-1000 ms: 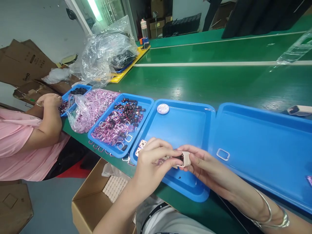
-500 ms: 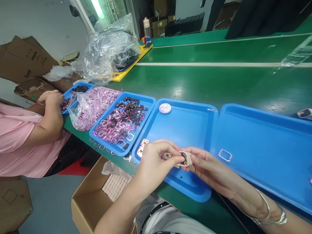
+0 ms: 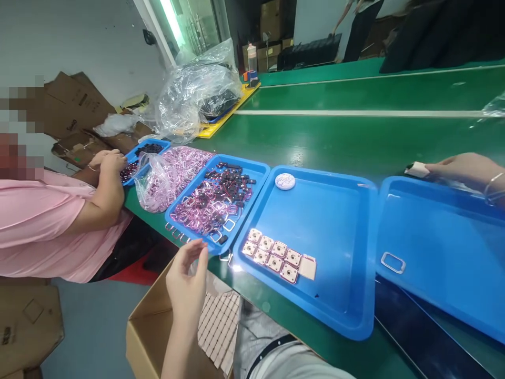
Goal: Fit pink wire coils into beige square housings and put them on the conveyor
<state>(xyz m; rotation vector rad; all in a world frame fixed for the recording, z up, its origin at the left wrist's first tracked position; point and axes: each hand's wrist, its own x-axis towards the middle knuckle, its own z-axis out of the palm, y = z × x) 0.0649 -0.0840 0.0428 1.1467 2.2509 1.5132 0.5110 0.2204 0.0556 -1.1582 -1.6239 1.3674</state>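
My left hand point(image 3: 187, 279) is raised above the cardboard box, just in front of the parts tray. Its fingers curve loosely and nothing shows in them. At the far right, my right hand point(image 3: 465, 168) grips a small cream block point(image 3: 418, 169) with a dark end, over the back rim of the right blue tray point(image 3: 437, 210). In the middle blue tray point(image 3: 327, 210), several cream square pieces point(image 3: 275, 262) with pink rims and centre holes lie in two rows. A plain-faced cream piece point(image 3: 307, 267) ends the rows.
A blue parts tray point(image 3: 260, 171) holds pink metal frames and black pieces. Beyond it are a bag of pink frames point(image 3: 179, 173) and a co-worker's arm point(image 3: 106, 184). An open cardboard box point(image 3: 150, 326) of cream blocks stands below. A metal frame point(image 3: 393, 262) lies in the right tray.
My hands have parted. The right carried the cream block away to the far right; the left moved left, off the block. The rows of square pieces are uncovered. The view has shifted slightly.
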